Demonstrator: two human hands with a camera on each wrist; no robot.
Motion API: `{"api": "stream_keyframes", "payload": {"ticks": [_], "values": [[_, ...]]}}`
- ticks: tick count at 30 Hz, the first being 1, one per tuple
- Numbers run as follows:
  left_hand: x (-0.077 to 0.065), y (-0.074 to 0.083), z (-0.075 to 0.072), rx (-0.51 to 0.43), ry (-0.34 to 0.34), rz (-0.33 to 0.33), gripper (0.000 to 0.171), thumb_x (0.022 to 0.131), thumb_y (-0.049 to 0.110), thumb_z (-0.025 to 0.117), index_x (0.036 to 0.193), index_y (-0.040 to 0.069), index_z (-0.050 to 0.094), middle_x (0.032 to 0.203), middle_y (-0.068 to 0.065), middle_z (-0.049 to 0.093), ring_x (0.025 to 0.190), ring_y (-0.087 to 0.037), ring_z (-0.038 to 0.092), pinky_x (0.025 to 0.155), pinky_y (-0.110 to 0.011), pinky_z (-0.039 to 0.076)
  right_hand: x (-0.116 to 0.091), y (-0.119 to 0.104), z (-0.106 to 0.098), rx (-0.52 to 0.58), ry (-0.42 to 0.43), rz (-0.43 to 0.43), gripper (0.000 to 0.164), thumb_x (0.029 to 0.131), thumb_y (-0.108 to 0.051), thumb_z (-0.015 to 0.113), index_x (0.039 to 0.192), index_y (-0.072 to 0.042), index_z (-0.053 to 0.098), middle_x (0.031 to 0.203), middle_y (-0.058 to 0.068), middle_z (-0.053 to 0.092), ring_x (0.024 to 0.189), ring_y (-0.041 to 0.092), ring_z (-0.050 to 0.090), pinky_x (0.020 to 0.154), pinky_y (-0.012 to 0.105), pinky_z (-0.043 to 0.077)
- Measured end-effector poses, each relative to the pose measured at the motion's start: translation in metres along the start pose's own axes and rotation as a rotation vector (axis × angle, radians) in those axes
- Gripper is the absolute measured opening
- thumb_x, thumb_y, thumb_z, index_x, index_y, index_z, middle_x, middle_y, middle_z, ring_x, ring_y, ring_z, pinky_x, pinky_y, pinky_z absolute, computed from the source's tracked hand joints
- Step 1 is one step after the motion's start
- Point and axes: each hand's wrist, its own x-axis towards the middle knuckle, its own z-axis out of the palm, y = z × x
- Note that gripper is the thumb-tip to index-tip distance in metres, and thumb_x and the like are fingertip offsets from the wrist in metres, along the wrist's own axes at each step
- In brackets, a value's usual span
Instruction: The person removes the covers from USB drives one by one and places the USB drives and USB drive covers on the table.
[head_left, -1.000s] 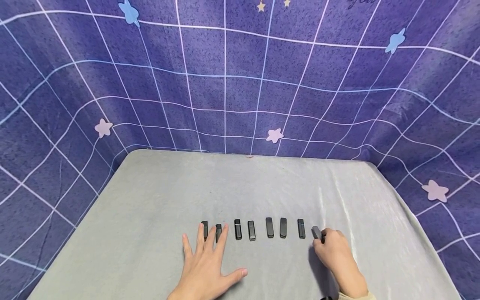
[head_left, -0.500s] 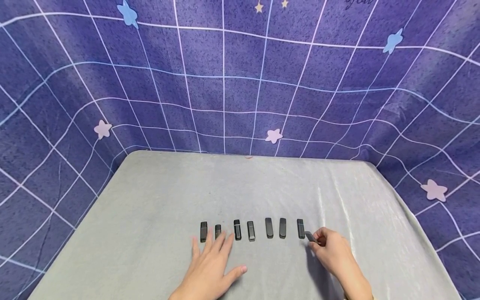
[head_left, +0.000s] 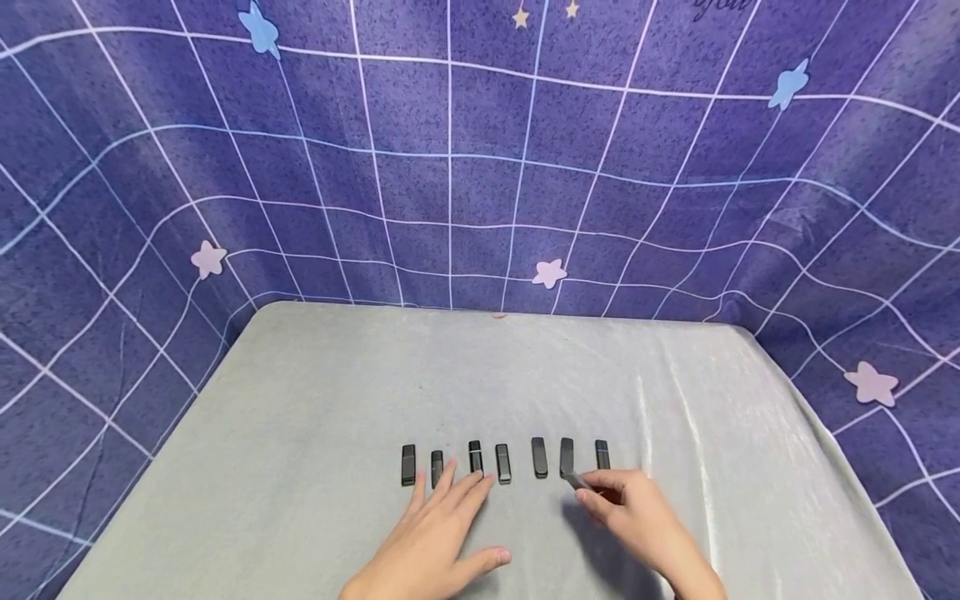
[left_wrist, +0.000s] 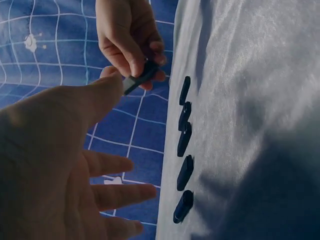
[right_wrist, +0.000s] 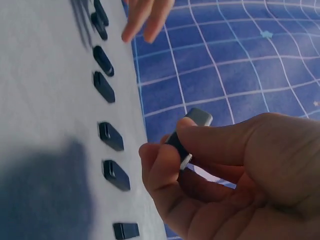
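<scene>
My right hand (head_left: 637,518) pinches a small dark USB flash drive (right_wrist: 200,117) between thumb and fingers, raised above the table, one grey end sticking out. In the head view it overlaps the near end of a black flash drive (head_left: 567,455) in the row. Behind the fingers, the row's rightmost drive (head_left: 602,450) is partly covered. My left hand (head_left: 442,533) spreads its fingers over the left part of the row, holding nothing. Its fingertips overlap the near ends of two drives, one with a pale band (head_left: 476,454) and a shorter one (head_left: 437,462).
The row also holds a leftmost drive (head_left: 408,464), one with a lighter near end (head_left: 503,463) and a plain rounded one (head_left: 539,457). A grey cloth covers the table (head_left: 360,375). Purple grid-patterned curtain (head_left: 480,183) hangs around its back and sides.
My right hand has moved left with the flash drive, from beyond the row's right end to over its right part. My left hand has shifted slightly right, uncovering the leftmost drive.
</scene>
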Motion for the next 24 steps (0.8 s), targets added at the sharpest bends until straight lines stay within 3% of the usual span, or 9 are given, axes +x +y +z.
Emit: {"api": "stream_keyframes", "payload": {"ticks": [7, 13, 19, 21, 24], "values": [[0.002, -0.002, 0.001, -0.022, 0.129, 0.049, 0.074, 0.093, 0.067, 0.044, 0.149, 0.018, 0.038, 0.148, -0.004, 0.046, 0.139, -0.035, 0.031, 0.098, -0.064, 0.041, 0.000, -0.009, 0.017, 0.048, -0.077, -0.063, 0.009, 0.087, -0.014, 0.072, 0.092, -0.006, 0.074, 0.066, 0.001, 0.064, 0.056, 0.004, 0.055, 0.051, 0.025, 0.051], [0.004, 0.002, 0.000, -0.057, 0.165, 0.078, 0.062, 0.096, 0.061, 0.046, 0.146, 0.024, 0.042, 0.145, 0.001, 0.050, 0.134, -0.029, 0.042, 0.094, -0.062, 0.046, -0.001, -0.019, 0.029, 0.047, -0.118, -0.120, 0.008, 0.086, -0.019, 0.073, 0.092, -0.013, 0.075, 0.081, -0.005, 0.071, 0.064, 0.003, 0.060, 0.055, 0.025, 0.054], [0.006, 0.004, 0.003, -0.036, 0.230, 0.199, 0.050, 0.099, 0.049, 0.049, 0.140, 0.020, 0.050, 0.135, 0.000, 0.059, 0.122, -0.021, 0.054, 0.093, -0.052, 0.050, -0.002, -0.028, 0.034, 0.083, -0.176, -0.191, 0.009, 0.088, -0.022, 0.072, 0.094, -0.015, 0.075, 0.081, -0.006, 0.072, 0.064, 0.001, 0.058, 0.055, 0.024, 0.053], [0.006, 0.005, 0.004, -0.041, 0.235, 0.235, 0.043, 0.100, 0.047, 0.049, 0.133, 0.020, 0.055, 0.127, 0.005, 0.063, 0.114, -0.014, 0.058, 0.091, -0.047, 0.051, -0.003, -0.029, 0.036, 0.100, -0.192, -0.208, 0.009, 0.089, -0.022, 0.071, 0.094, -0.016, 0.075, 0.082, -0.004, 0.072, 0.066, 0.001, 0.059, 0.056, 0.023, 0.054], [0.008, 0.006, 0.004, -0.070, 0.230, 0.295, 0.025, 0.101, 0.043, 0.049, 0.113, 0.025, 0.062, 0.098, 0.016, 0.065, 0.087, 0.001, 0.059, 0.076, -0.031, 0.052, -0.005, -0.029, 0.040, 0.122, -0.210, -0.253, 0.009, 0.090, -0.022, 0.070, 0.095, -0.017, 0.075, 0.084, -0.001, 0.073, 0.069, 0.001, 0.060, 0.059, 0.023, 0.054]]}}
